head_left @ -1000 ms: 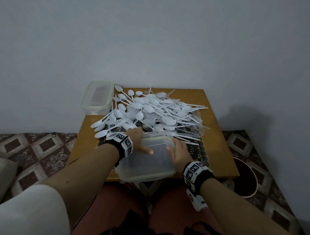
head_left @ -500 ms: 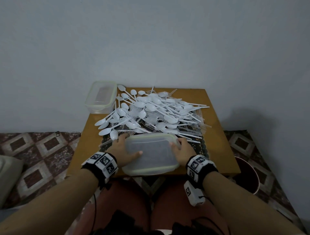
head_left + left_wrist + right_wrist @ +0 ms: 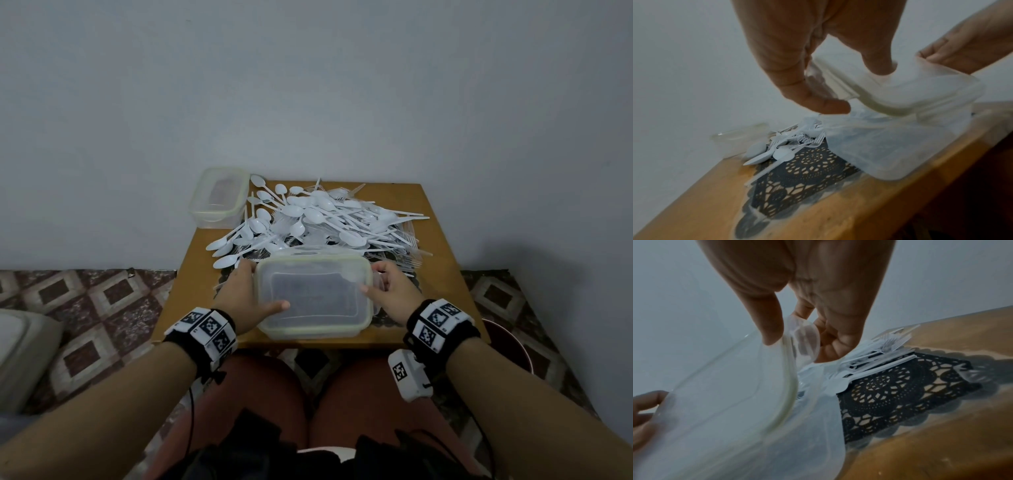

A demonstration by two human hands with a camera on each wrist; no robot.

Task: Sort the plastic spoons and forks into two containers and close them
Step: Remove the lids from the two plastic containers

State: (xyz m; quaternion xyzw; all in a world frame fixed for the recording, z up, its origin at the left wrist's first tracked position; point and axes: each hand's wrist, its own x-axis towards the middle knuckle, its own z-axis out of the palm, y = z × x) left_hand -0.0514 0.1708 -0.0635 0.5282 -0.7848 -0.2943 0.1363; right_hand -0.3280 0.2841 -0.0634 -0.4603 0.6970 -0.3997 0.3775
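Fingers (image 3: 818, 105) of the left hand (image 3: 245, 294) and right hand (image 3: 394, 294) grasp the short ends of the lid (image 3: 313, 294), thumbs on top. Against half a second ago, the lid sits raised off its container (image 3: 890, 151) at the table's (image 3: 442, 240) near edge. Behind lies the heap of spoons and forks (image 3: 318, 219), crowding the container's far side; the second container (image 3: 219, 197) stands closed at the far left corner.

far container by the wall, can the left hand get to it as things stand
Probably not right away. The left hand grips the lid of the near container, so it must let go first. After that the way looks open: the far container stands at the table's back left corner, left of the cutlery pile.
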